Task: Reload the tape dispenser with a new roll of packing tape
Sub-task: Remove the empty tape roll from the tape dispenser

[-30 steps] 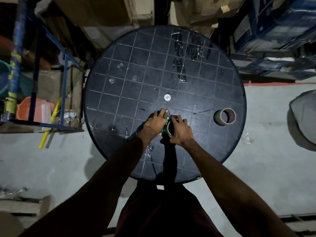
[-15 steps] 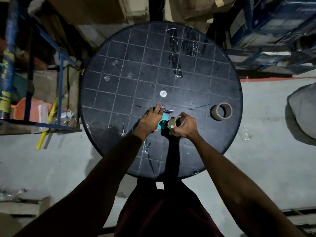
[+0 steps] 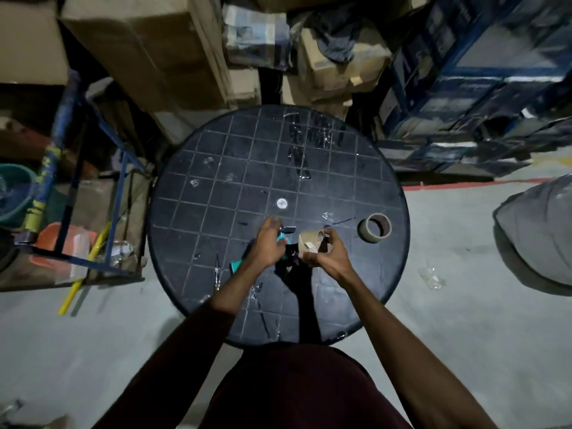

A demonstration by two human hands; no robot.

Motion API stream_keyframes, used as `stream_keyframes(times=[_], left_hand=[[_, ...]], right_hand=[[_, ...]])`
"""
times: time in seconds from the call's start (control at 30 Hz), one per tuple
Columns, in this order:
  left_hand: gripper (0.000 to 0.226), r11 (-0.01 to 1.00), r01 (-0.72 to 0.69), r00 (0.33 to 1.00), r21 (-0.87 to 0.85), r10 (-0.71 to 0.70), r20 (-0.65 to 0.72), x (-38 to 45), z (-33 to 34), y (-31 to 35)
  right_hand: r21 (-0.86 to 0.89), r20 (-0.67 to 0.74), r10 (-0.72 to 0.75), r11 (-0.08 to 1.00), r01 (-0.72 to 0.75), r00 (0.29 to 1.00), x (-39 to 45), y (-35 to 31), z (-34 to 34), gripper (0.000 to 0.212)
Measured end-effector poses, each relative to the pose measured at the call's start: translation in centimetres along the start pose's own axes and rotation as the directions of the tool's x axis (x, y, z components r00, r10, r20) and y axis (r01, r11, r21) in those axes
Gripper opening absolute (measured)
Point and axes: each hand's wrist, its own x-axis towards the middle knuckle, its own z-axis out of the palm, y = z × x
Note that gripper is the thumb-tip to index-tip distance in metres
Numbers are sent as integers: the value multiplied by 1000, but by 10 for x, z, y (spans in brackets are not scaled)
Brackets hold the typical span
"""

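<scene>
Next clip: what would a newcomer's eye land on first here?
Most likely the two hands meeting over the near half of the round black table: the left hand grips a teal tape dispenser, the right hand holds a bare cardboard core just clear of it. A tape roll waits near the table's right edge.

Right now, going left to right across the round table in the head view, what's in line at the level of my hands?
Left hand on the teal tape dispenser → empty cardboard core in the right hand → new roll of packing tape, apart, near the table's right edge.
</scene>
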Motion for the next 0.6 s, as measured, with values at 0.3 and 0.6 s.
stream_keyframes(times=[0.3, 0.6], left_hand=[[33, 774, 18, 998, -633, -55, -39, -59, -49, 65], [31, 914, -51, 937, -401, -96, -337, -80, -86, 39]], right_hand=[[-267, 113, -381, 878, 397, 918, -11, -55, -8, 82], [-355, 281, -582, 676, 646, 763, -15, -97, 22, 93]])
